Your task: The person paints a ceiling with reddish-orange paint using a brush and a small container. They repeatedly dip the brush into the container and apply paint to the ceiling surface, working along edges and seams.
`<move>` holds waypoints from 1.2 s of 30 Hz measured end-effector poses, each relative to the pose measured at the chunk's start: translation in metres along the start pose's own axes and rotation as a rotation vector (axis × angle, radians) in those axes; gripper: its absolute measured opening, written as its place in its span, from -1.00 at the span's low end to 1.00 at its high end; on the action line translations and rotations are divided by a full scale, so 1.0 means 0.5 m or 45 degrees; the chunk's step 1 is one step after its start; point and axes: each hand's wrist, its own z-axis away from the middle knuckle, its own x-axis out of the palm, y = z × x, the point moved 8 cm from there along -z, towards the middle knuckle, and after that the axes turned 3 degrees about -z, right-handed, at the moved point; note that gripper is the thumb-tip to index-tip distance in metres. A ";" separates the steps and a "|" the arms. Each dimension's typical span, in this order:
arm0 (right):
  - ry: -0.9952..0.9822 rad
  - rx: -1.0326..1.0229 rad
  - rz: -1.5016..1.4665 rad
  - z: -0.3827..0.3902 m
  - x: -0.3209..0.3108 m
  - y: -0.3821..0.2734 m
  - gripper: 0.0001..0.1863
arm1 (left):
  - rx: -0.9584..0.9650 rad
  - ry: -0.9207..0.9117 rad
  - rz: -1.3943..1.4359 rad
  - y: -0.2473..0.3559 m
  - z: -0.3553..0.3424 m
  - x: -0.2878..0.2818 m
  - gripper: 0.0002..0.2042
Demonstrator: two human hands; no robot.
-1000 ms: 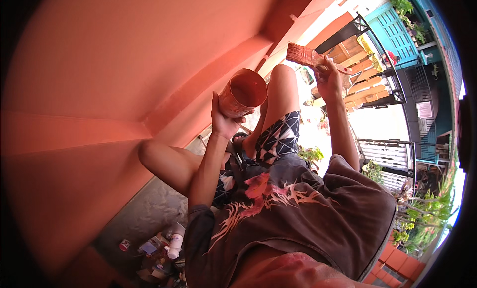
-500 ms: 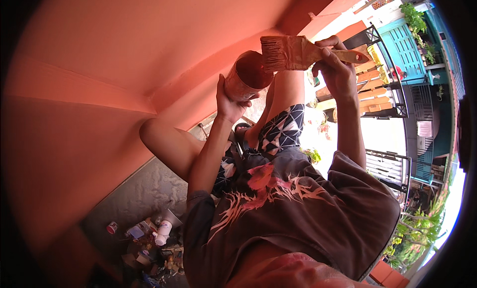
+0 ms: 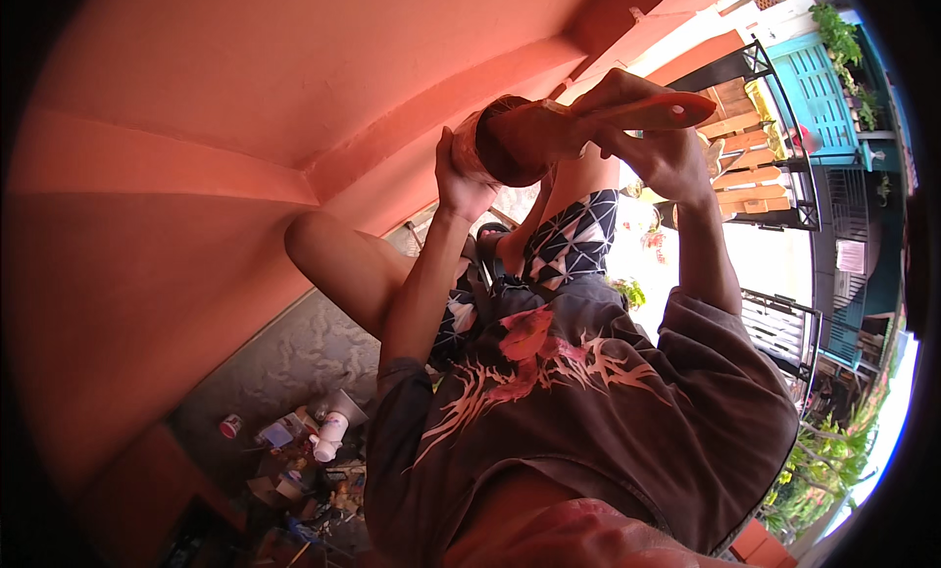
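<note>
The right hand (image 3: 667,156) grips a brush (image 3: 627,112) by its handle, and the bristles now sit down in the mouth of the cup (image 3: 490,147); half a second ago the brush was raised above the rim. The left hand (image 3: 461,181) is wrapped round the cup from below, holding it up near the orange wall (image 3: 245,127). Judging by this, the brush is taking on paint. Far below, bottles and scraps (image 3: 314,441) litter the floor.

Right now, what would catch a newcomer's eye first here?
The salmon-orange wall filling the left and top. At upper centre, the left hand holds a paint cup, while the right hand dips a paintbrush into it. Clutter with a white bottle lies far below.
</note>
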 end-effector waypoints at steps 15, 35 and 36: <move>-0.263 0.041 0.282 -0.024 0.120 0.016 -0.85 | 0.022 -0.123 -0.078 -0.012 0.002 0.028 -0.28; -0.248 -0.246 0.529 -0.018 0.186 0.036 -0.79 | 0.017 -0.091 -0.025 -0.004 0.006 0.030 -0.31; -0.258 -0.133 0.529 -0.019 0.179 0.041 -0.80 | 0.013 -0.075 -0.023 -0.007 0.008 0.028 -0.31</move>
